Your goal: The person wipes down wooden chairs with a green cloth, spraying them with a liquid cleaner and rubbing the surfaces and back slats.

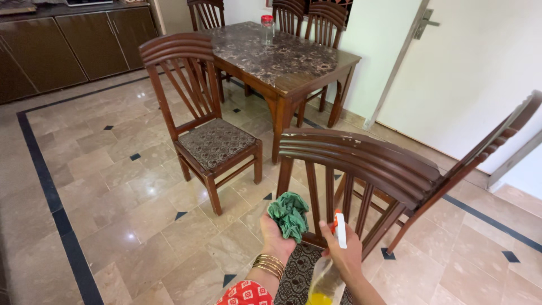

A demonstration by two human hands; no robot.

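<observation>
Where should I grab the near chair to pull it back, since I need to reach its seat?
Probably the curved top rail of the near chair. It faces you, is the highest part and is bare, so come from above with fingers hooked over it. First free a hand: the left hand holds a green cloth, the right hand a spray bottle.

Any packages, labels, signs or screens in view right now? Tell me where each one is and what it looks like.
No signs or screens show.
Spray bottle: in the right hand, clear with yellow liquid, white and orange trigger head; no label readable.
Jar: on the far end of the dining table, clear with a red lid; any label is too small to tell.
</observation>
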